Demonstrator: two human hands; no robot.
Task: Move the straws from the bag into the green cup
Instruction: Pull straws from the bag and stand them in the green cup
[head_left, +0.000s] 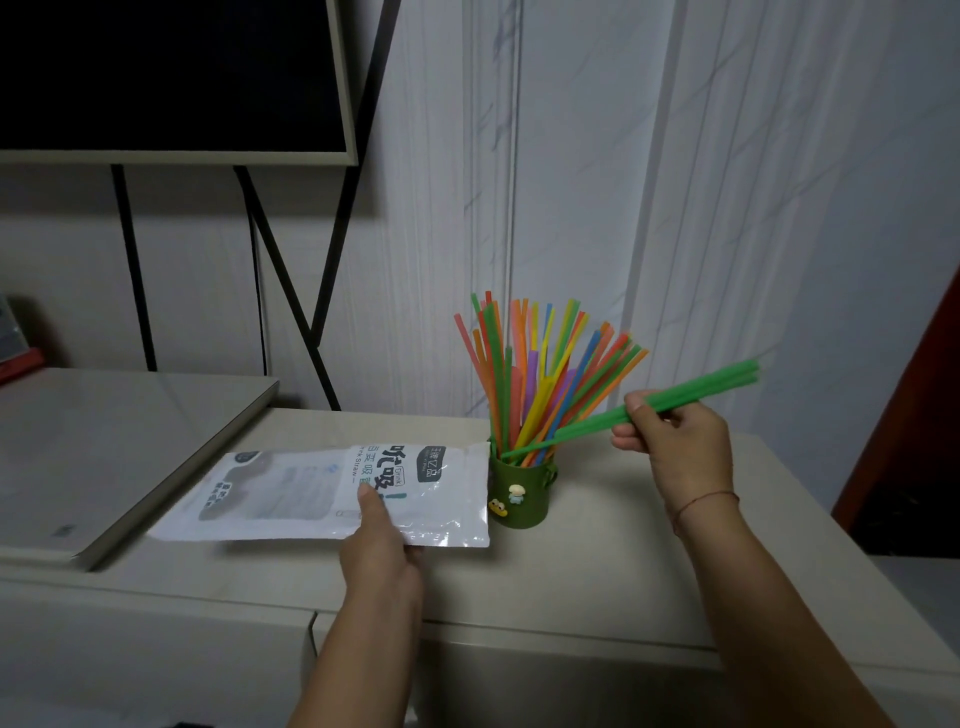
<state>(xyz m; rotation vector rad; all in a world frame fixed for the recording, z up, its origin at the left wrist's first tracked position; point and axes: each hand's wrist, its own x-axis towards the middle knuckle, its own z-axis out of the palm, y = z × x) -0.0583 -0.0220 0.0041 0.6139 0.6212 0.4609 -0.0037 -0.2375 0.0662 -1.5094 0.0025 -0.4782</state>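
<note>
A green cup (521, 493) with small cartoon stickers stands on the beige counter, full of several coloured straws (540, 364) fanning upward. My right hand (675, 441) is to the right of the cup, pinching a few green straws (691, 397) held slanted, their lower tips at the cup's rim. My left hand (382, 540) grips the near edge of the white plastic straw bag (332, 493), which lies flat just left of the cup, its right end touching it. I cannot see any straws through the bag.
A raised beige panel (104, 447) lies at the left of the counter (597, 571). Behind it a dark screen (166, 73) stands on black legs against the white wall. A dark red door edge (914, 415) is at the far right.
</note>
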